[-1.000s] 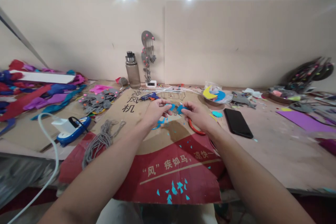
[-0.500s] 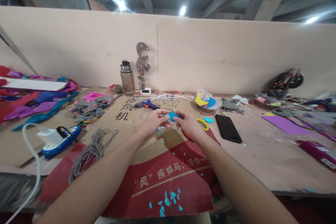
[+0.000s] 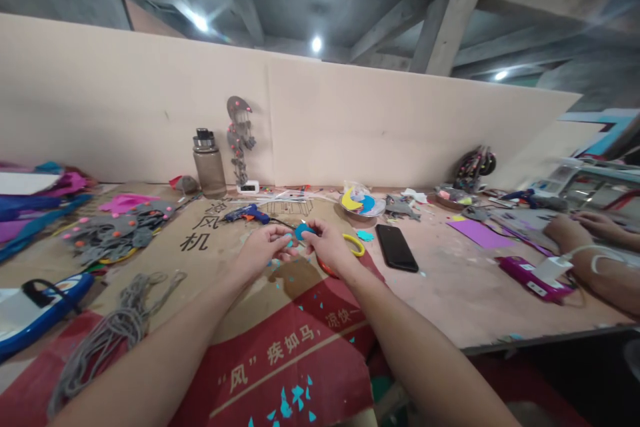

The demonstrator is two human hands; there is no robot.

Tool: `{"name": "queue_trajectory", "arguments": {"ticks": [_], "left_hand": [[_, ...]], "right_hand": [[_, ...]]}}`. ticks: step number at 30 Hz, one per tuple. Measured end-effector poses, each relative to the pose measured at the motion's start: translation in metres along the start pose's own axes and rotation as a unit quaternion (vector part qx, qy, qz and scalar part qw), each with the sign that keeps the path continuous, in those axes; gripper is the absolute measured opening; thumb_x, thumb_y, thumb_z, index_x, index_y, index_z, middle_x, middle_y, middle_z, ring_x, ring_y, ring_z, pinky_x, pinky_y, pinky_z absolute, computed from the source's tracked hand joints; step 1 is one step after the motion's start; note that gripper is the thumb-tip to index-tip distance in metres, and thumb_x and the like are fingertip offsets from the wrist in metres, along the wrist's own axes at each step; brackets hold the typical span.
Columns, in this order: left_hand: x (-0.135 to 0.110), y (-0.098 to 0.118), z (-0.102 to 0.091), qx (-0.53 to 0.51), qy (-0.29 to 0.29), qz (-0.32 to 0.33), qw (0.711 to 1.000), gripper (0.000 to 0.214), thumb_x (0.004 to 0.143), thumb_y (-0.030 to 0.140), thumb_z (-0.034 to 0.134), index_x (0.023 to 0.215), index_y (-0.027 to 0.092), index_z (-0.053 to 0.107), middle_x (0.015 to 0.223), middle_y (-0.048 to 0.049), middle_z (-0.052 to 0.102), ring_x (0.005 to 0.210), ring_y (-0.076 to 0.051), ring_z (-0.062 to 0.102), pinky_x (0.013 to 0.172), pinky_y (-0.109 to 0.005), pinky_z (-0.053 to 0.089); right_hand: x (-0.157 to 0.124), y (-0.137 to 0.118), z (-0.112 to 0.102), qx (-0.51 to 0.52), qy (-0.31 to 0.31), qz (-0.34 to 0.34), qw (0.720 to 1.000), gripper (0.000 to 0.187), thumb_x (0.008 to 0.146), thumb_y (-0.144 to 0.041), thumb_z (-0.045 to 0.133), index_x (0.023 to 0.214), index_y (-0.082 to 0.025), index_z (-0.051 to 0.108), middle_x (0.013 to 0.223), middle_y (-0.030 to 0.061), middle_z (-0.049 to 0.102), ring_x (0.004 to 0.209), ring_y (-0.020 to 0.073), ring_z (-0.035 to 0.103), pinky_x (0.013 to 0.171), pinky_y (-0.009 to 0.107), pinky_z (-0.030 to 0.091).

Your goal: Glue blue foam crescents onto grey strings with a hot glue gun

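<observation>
My left hand [image 3: 264,248] and my right hand [image 3: 327,245] meet above a flattened cardboard box [image 3: 280,340] on the table. Both pinch a small blue felt piece [image 3: 303,231] between their fingertips. Scissors with a yellow and a red handle [image 3: 356,246] lie just right of my right hand. Small blue felt scraps [image 3: 293,403] are scattered over the cardboard. A blue glue gun [image 3: 246,215] lies behind my left hand.
A black phone [image 3: 396,247] lies right of the scissors. A water bottle [image 3: 209,163] stands by the back board. Grey felt shapes [image 3: 107,233], grey cord [image 3: 113,330] and a blue power strip [image 3: 35,307] lie left. Another person's hands [image 3: 583,230] work at the far right.
The view has swung right and up, bringing another person's hands into sight. My two hands have stayed together on the blue felt piece.
</observation>
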State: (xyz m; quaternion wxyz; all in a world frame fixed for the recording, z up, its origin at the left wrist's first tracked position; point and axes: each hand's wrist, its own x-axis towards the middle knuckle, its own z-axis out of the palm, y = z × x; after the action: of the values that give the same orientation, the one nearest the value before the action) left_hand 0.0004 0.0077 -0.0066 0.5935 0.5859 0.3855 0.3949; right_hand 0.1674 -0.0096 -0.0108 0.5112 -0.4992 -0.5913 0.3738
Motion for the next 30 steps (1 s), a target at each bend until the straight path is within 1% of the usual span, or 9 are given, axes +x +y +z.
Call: {"name": "queue_trajectory", "arguments": {"ticks": [6, 10, 13, 15, 17, 20, 23, 26, 30], "left_hand": [[0.003, -0.009, -0.005, -0.002, 0.020, 0.019, 1.000, 0.019, 0.071, 0.030, 0.063, 0.080, 0.015, 0.054, 0.081, -0.0051, 0.069, 0.049, -0.008, 0.055, 0.041, -0.019, 0.036], [0.004, -0.010, -0.007, -0.051, 0.042, 0.009, 0.998, 0.018, 0.070, 0.025, 0.060, 0.084, 0.016, 0.053, 0.072, 0.0005, 0.064, 0.043, -0.004, 0.045, 0.039, -0.016, 0.028], [0.003, -0.008, -0.006, -0.074, 0.028, -0.020, 0.997, 0.024, 0.068, 0.023, 0.060, 0.090, 0.016, 0.055, 0.064, 0.0032, 0.059, 0.041, -0.004, 0.042, 0.039, -0.015, 0.026], [0.002, -0.006, -0.005, -0.086, 0.006, -0.034, 0.996, 0.022, 0.067, 0.022, 0.059, 0.088, 0.016, 0.056, 0.061, 0.0036, 0.056, 0.041, -0.005, 0.042, 0.039, -0.016, 0.027], [0.001, -0.006, -0.004, -0.097, -0.010, -0.040, 0.994, 0.017, 0.065, 0.019, 0.058, 0.082, 0.015, 0.057, 0.059, 0.0027, 0.055, 0.042, -0.006, 0.044, 0.039, -0.017, 0.030], [0.003, -0.008, -0.004, -0.113, -0.023, -0.041, 0.992, 0.010, 0.065, 0.015, 0.057, 0.075, 0.014, 0.058, 0.066, -0.0014, 0.060, 0.050, -0.008, 0.052, 0.044, -0.018, 0.038], [0.004, -0.008, -0.003, -0.153, -0.028, -0.040, 0.987, 0.009, 0.064, 0.012, 0.057, 0.072, 0.013, 0.059, 0.072, -0.0034, 0.061, 0.058, -0.009, 0.055, 0.050, -0.019, 0.043], [0.003, -0.001, 0.004, -0.193, -0.027, -0.063, 0.979, 0.009, 0.067, 0.013, 0.059, 0.076, 0.013, 0.060, 0.070, -0.0012, 0.057, 0.054, -0.007, 0.050, 0.049, -0.018, 0.041], [0.011, 0.013, 0.023, -0.149, -0.071, -0.121, 0.979, 0.014, 0.076, 0.021, 0.060, 0.086, 0.012, 0.063, 0.062, 0.0025, 0.049, 0.045, -0.004, 0.040, 0.042, -0.016, 0.032]], "right_hand": [[0.017, -0.003, -0.024, -0.029, 0.071, 0.026, 0.997, 0.009, 0.073, -0.027, 0.054, 0.075, -0.020, 0.051, 0.059, -0.0073, 0.045, 0.046, 0.0081, 0.040, 0.047, 0.022, 0.034], [0.036, -0.001, -0.057, -0.096, 0.108, 0.003, 0.990, 0.008, 0.073, -0.027, 0.054, 0.073, -0.020, 0.051, 0.062, -0.0054, 0.047, 0.053, 0.0095, 0.042, 0.052, 0.022, 0.036], [0.046, 0.007, -0.089, -0.221, 0.166, 0.001, 0.961, 0.007, 0.076, -0.026, 0.053, 0.076, -0.019, 0.055, 0.067, -0.0025, 0.053, 0.060, 0.0115, 0.047, 0.056, 0.023, 0.037], [0.049, 0.016, -0.107, -0.310, 0.181, 0.032, 0.933, 0.008, 0.078, -0.023, 0.052, 0.080, -0.018, 0.058, 0.067, -0.0012, 0.056, 0.060, 0.0120, 0.049, 0.057, 0.023, 0.036], [0.052, 0.026, -0.120, -0.337, 0.181, 0.050, 0.922, 0.012, 0.078, -0.018, 0.052, 0.086, -0.017, 0.061, 0.067, -0.0003, 0.057, 0.059, 0.0126, 0.050, 0.057, 0.023, 0.036], [0.056, 0.039, -0.128, -0.356, 0.177, 0.062, 0.915, 0.025, 0.075, -0.014, 0.056, 0.099, -0.015, 0.061, 0.071, 0.0012, 0.062, 0.064, 0.0139, 0.055, 0.058, 0.023, 0.037], [0.060, 0.047, -0.128, -0.391, 0.163, 0.076, 0.903, 0.032, 0.073, -0.011, 0.059, 0.105, -0.014, 0.060, 0.079, 0.0040, 0.066, 0.070, 0.0150, 0.058, 0.062, 0.023, 0.038], [0.065, 0.053, -0.126, -0.430, 0.142, 0.082, 0.888, 0.029, 0.077, -0.011, 0.057, 0.105, -0.012, 0.060, 0.085, 0.0079, 0.067, 0.076, 0.0163, 0.059, 0.067, 0.025, 0.039], [0.070, 0.061, -0.124, -0.473, 0.114, 0.085, 0.869, 0.028, 0.082, -0.006, 0.049, 0.108, -0.009, 0.060, 0.092, 0.0149, 0.068, 0.084, 0.0206, 0.063, 0.072, 0.028, 0.040]]}}
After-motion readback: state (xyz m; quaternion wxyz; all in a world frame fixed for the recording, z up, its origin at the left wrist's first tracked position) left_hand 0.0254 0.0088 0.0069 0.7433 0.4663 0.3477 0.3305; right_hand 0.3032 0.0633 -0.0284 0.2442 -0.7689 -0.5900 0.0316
